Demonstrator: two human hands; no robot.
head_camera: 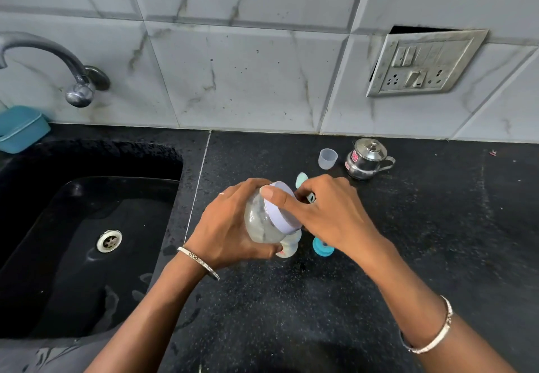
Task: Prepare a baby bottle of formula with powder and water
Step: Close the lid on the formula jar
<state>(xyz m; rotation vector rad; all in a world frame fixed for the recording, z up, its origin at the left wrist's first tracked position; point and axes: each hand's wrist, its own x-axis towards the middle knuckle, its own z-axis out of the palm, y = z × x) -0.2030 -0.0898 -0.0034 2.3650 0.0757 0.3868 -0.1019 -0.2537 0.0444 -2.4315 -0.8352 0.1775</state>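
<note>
Held tilted over black counter (pixel 350 299), just right of sink edge: clear plastic jar (pixel 262 221) with lilac lid (pixel 281 209). Left hand (pixel 230 225) wraps jar body. Right hand (pixel 329 212) pinches lid rim, thumb on top. Jar hides most of whitish bottle (pixel 287 247) beneath it.

Around: black sink (pixel 58 256) at left, wall switchboard (pixel 423 63), tap (pixel 58 60), teal tub (pixel 20 130), steel lidded pot (pixel 366 159), clear cup (pixel 328 158), teal ring (pixel 322 248).

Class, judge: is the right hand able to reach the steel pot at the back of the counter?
Probably yes: only bare counter lies between the right hand and the steel pot. But the hand grips the white lid of the jar, so it must let go first.
</note>
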